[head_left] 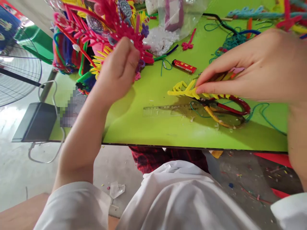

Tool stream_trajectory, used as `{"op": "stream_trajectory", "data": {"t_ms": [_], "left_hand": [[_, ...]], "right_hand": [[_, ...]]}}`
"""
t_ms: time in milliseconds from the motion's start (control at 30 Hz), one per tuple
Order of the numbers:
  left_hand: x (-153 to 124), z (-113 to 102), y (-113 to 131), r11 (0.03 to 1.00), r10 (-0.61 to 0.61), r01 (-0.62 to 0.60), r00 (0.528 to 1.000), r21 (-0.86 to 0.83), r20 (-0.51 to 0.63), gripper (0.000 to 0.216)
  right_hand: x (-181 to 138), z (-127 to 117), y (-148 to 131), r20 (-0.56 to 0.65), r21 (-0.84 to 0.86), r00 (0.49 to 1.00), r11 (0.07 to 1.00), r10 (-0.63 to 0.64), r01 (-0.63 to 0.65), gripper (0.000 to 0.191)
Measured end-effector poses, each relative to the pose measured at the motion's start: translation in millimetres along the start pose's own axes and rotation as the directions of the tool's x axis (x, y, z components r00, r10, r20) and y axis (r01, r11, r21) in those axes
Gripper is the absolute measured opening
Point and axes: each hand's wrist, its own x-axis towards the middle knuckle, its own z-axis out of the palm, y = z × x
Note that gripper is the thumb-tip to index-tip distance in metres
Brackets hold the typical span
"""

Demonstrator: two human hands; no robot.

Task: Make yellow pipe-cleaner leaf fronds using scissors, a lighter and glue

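My left hand [120,68] is closed at the lower edge of a large pink pipe-cleaner ornament [107,30], which carries pearl beads, grey beaded discs and yellow fringes. The fingers hide the spot where they grip it. Over the right half of the table, my right hand [242,70] pinches a yellow pipe-cleaner piece [185,91] with small side branches between thumb and forefinger. Directly below that piece lie scissors [233,105] with red and yellow handles. A clear ruler [165,109] rests to the left of the scissors, flat on the green table [134,127].
A red lighter-like tube [184,66] and a small pink pipe-cleaner flower [187,44] lie mid-table. Behind are a bag of clear beads [159,41] and tangled teal string [230,41]. At left stand pipe-cleaner bundles [66,52], a dark box with a cable [35,121] and a fan [19,64].
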Motion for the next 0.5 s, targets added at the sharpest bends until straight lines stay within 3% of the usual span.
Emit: {"op": "stream_trajectory", "data": {"t_ms": [67, 200, 333, 500], "left_hand": [[-3.8, 13.3, 3.2, 0.970, 0.087, -0.080, 0.996, -0.230, 0.023, 0.041], [-11.3, 36.8, 16.4, 0.869, 0.032, 0.075, 0.978, -0.489, 0.207, 0.039], [-15.1, 42.4, 26.4, 0.779, 0.015, 0.172, 0.956, -0.603, 0.293, 0.035], [-16.4, 40.7, 28.7, 0.777, -0.018, 0.209, 0.950, -0.594, 0.310, 0.038]], "right_hand": [[0.2, 0.8, 2.1, 0.006, 0.010, 1.000, 1.000, 0.000, 0.000, 0.014], [0.9, 4.0, 11.6, 0.038, 0.031, 0.999, 0.999, -0.028, 0.027, 0.018], [0.3, 3.6, 20.2, 0.087, 0.072, 0.996, 0.997, -0.035, 0.029, 0.023], [-0.2, 0.4, 19.8, 0.111, 0.082, 0.993, 0.996, -0.049, 0.040, 0.024]]}}
